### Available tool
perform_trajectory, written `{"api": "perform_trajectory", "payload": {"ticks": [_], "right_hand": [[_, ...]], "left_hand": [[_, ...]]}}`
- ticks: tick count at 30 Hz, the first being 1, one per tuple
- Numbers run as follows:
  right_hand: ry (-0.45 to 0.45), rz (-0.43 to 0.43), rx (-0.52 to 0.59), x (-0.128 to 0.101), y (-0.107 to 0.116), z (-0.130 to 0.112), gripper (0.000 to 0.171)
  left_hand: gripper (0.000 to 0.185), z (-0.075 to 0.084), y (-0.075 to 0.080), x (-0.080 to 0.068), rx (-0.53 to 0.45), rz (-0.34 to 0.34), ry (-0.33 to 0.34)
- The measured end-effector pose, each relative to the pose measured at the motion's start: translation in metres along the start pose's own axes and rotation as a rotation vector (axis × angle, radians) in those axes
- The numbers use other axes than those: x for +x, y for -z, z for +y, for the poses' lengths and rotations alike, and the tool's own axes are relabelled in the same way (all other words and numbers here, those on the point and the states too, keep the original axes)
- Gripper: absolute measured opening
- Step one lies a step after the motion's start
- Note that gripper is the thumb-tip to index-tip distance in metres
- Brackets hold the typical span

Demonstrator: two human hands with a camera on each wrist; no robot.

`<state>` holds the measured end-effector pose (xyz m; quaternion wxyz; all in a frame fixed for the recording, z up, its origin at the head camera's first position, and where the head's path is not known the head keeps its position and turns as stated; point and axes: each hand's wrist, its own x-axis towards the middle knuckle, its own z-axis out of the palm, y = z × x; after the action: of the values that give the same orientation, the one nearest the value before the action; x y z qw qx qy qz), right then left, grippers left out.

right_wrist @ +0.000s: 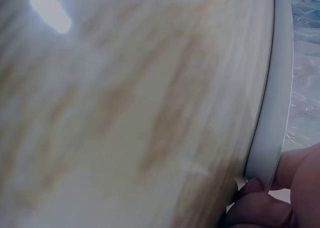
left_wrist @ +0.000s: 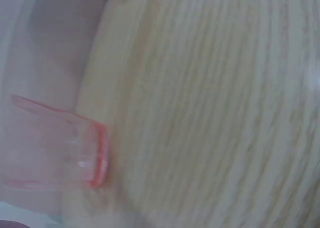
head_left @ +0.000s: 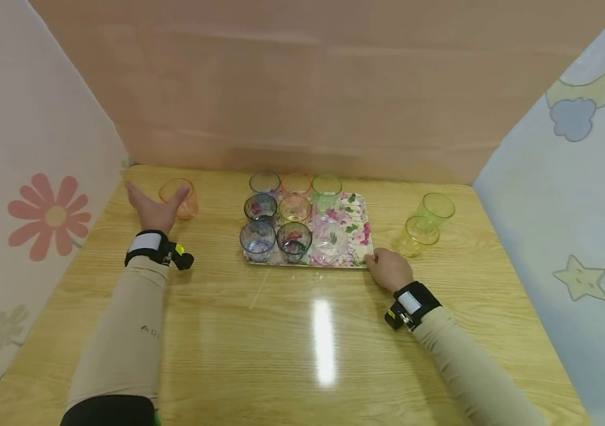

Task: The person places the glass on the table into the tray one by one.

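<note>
A floral tray (head_left: 356,228) sits mid-table and carries several clear and tinted glasses (head_left: 294,238) in rows. My right hand (head_left: 380,264) pinches the tray's near right corner; in the right wrist view its fingertips (right_wrist: 265,205) curl against the white tray rim (right_wrist: 277,103). Far left, my left hand (head_left: 154,205) lies open with fingers spread, its thumb beside an orange glass (head_left: 178,198) that stands on the table. That orange glass (left_wrist: 60,148) appears blurred in the left wrist view, with no fingers visible around it.
Two yellow-green glasses (head_left: 426,222) stand on the wooden table (head_left: 302,331) right of the tray. Fabric walls close in the left, back and right sides. A bright glare spot lies on the near tabletop.
</note>
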<state>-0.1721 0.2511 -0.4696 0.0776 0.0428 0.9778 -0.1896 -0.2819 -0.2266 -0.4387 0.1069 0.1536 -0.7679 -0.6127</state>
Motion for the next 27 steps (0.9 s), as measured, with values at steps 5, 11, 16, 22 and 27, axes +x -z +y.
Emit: {"api": "perform_trajectory", "payload": {"ticks": [5,11,16,22,27], "right_hand": [[-0.004,-0.005,0.010,0.001,-0.002,-0.001,0.038],[-0.008,0.001,-0.001,0.002,-0.002,0.000,0.038],[-0.009,-0.010,-0.003,0.002,0.000,-0.001,0.038],[0.002,-0.009,-0.002,0.003,0.001,0.000,0.038],[0.005,-0.010,-0.001,0.003,0.000,0.001,0.038]], "left_hand": [[0.132,-0.017,-0.001,0.003,-0.051,-0.031,0.116],[0.121,-0.027,-0.003,0.004,0.025,-0.065,0.092],[0.101,-0.027,-0.008,0.007,0.060,-0.031,0.036],[0.085,-0.024,-0.011,0.009,0.016,-0.033,0.048],[0.086,-0.027,-0.012,0.009,-0.012,-0.021,0.063]]}}
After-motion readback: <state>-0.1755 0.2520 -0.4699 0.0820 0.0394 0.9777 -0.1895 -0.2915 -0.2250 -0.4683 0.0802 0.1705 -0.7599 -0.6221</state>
